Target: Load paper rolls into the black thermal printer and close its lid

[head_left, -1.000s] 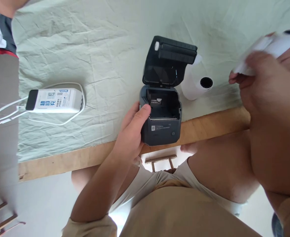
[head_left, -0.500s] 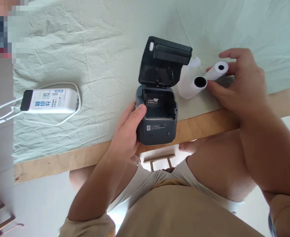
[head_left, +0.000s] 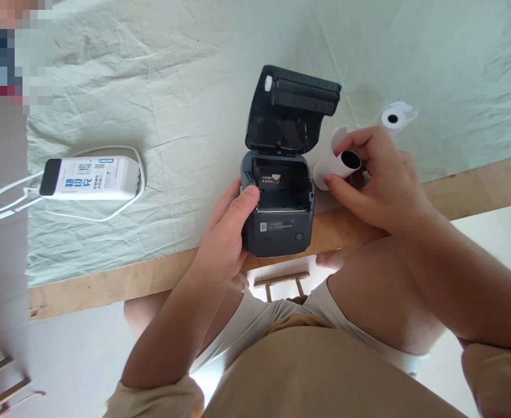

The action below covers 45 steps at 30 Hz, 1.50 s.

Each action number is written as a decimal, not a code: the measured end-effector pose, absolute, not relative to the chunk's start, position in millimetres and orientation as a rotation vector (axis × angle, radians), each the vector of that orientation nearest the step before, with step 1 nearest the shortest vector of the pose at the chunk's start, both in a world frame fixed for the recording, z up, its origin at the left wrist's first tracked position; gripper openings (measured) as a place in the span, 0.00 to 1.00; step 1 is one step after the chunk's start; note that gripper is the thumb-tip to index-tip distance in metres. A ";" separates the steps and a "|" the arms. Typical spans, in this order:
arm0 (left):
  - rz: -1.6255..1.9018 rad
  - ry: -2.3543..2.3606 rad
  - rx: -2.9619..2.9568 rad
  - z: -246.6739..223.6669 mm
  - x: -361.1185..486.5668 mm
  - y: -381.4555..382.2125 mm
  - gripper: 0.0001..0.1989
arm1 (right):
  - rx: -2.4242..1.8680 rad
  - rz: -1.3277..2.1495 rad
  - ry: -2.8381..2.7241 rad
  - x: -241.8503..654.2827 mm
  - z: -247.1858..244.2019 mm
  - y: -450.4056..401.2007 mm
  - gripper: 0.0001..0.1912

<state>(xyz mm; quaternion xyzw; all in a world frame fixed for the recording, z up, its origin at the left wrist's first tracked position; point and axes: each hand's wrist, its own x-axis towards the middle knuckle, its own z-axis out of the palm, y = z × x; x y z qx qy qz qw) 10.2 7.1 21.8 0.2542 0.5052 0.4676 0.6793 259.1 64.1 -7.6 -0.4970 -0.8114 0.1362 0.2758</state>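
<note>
A dark grey label printer (head_left: 277,232) rests near the table's front edge, its lid (head_left: 294,87) raised and its paper bay facing up. Wrapped round the printer's left side is my left hand (head_left: 223,235), thumb on the bay's edge. To the right of the printer, my right hand (head_left: 384,183) has thumb and index finger on either side of a white paper roll (head_left: 331,165) with a wide dark core. Its other fingers are partly hidden. Beyond that hand lies a second white paper roll (head_left: 401,113) with a narrower dark hole and a loose paper end.
On the left, a white power strip (head_left: 94,179) with a black end lies among white cables (head_left: 9,191). A pale green cloth (head_left: 186,75) covers the table, leaving its wooden front edge (head_left: 120,276) bare. A blurred-out patch fills the top left corner.
My right hand has moved left, off the narrow-holed roll and onto the wide-cored one. The narrow-holed roll now lies apart, further right. My left hand and the printer stay nearly still.
</note>
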 end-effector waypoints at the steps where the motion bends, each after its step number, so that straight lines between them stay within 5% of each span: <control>1: 1.057 1.123 0.572 21.4 10.2 7.1 0.19 | -1.301 0.377 -2.196 258.9 -6.9 63.6 0.15; 6: 1.042 1.110 0.559 21.4 9.5 6.7 0.20 | -1.212 0.380 -2.240 260.4 -5.6 61.7 0.09; 11: 1.015 1.102 0.566 22.7 9.0 5.8 0.19 | -1.173 0.410 -2.244 259.8 -4.1 62.2 0.23; 16: 1.014 1.124 0.538 24.0 8.9 5.2 0.20 | -1.172 0.338 -2.237 256.4 -1.5 62.2 0.15; 21: 0.974 1.168 0.494 28.5 8.5 4.8 0.24 | -1.245 0.467 -2.251 260.1 -2.5 62.1 0.28; 25: 0.966 1.193 0.488 32.0 10.3 5.1 0.26 | -1.268 0.380 -2.218 260.4 -2.1 62.4 0.19; 30: 0.959 1.177 0.492 31.2 10.6 4.8 0.29 | -1.359 0.438 -2.171 261.1 -2.0 62.6 0.26; 34: 0.969 1.165 0.498 26.6 8.0 3.8 0.25 | -1.279 0.359 -2.198 263.6 -7.1 63.7 0.21; 38: 0.993 1.139 0.562 21.4 5.9 3.0 0.22 | -1.228 0.389 -2.161 264.7 -12.2 65.5 0.34; 45: 1.029 1.122 0.616 18.0 6.8 2.5 0.22 | -1.213 0.379 -2.200 266.1 -9.5 66.1 0.32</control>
